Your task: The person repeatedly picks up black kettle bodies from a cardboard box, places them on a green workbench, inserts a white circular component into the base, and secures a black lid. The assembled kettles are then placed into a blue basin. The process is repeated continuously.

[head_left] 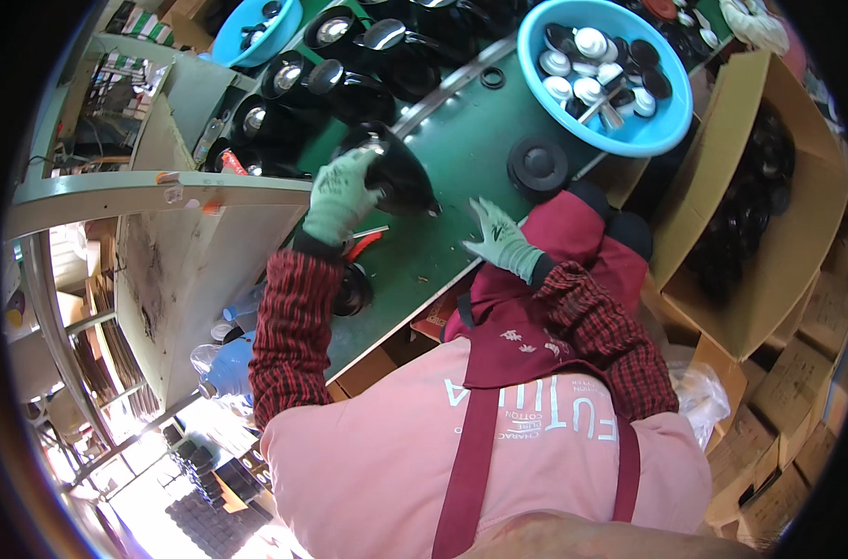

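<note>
My left hand, in a pale green glove, is closed on the upper left side of a glossy black kettle body. The kettle is tilted over the green worktop, its pointed spout toward my right hand. My right hand, gloved the same way, is held apart from it with fingers spread and nothing in them. Just beyond that hand lies a round black base. Near my left wrist are a red-handled tool and a round black part, partly hidden by my sleeve.
Several black kettles crowd the far left of the green worktop. A blue basin of black and white lids stands at the far right, another blue basin at the far left. On the right is an open carton of black parts.
</note>
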Motion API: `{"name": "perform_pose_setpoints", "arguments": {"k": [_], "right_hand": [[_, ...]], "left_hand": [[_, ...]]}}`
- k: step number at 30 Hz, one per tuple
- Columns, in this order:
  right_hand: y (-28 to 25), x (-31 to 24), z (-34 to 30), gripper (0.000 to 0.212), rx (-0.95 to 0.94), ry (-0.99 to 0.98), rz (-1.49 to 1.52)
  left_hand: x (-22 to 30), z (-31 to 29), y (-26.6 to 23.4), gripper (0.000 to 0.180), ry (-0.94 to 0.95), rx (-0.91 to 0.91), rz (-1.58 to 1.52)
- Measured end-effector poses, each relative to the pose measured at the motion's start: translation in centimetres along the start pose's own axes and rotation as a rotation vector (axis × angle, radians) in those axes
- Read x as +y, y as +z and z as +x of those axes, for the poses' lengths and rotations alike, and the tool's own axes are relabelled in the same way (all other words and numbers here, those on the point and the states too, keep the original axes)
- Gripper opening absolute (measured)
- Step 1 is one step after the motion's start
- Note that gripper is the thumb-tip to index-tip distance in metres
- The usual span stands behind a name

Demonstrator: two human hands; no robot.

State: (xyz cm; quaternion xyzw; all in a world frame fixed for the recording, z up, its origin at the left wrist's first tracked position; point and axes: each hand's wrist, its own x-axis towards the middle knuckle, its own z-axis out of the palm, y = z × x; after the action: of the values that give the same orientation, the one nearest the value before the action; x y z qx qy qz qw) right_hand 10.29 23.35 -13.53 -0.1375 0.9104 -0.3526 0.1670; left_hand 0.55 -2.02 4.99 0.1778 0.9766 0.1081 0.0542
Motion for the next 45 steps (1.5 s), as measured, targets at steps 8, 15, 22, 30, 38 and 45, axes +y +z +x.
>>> {"name": "perform_pose_setpoints", "arguments": {"k": [8,15,22,30,38,45], "right_hand": [[-13.1,-6.7,-6.6,0.068,0.238,-0.637,-0.256],[-15.8,-1.0,-14.4,0.048,0.472,0.000,0.651],[-10.2,5.8,-20.5,0.044,0.384,-0.101,1.580],[-6.9,7.4,-21.6,0.045,0.280,-0.164,1.940],[-9.2,6.0,-21.7,0.043,0.362,-0.038,1.403],[-7.0,8.5,-23.8,0.043,0.400,-0.146,1.184]], "left_hand": [[9.9,-5.8,-2.3,0.046,0.651,-0.069,0.054],[11.2,-6.0,-0.5,0.061,0.120,0.223,-0.794],[17.0,-8.7,2.8,0.059,0.200,-0.173,-1.204],[19.7,-8.1,-0.7,0.065,0.211,-0.267,-1.137],[18.7,-8.3,0.5,0.067,0.211,-0.234,-0.507],[18.4,-7.8,1.6,0.067,0.117,-0.464,-0.998]]}}
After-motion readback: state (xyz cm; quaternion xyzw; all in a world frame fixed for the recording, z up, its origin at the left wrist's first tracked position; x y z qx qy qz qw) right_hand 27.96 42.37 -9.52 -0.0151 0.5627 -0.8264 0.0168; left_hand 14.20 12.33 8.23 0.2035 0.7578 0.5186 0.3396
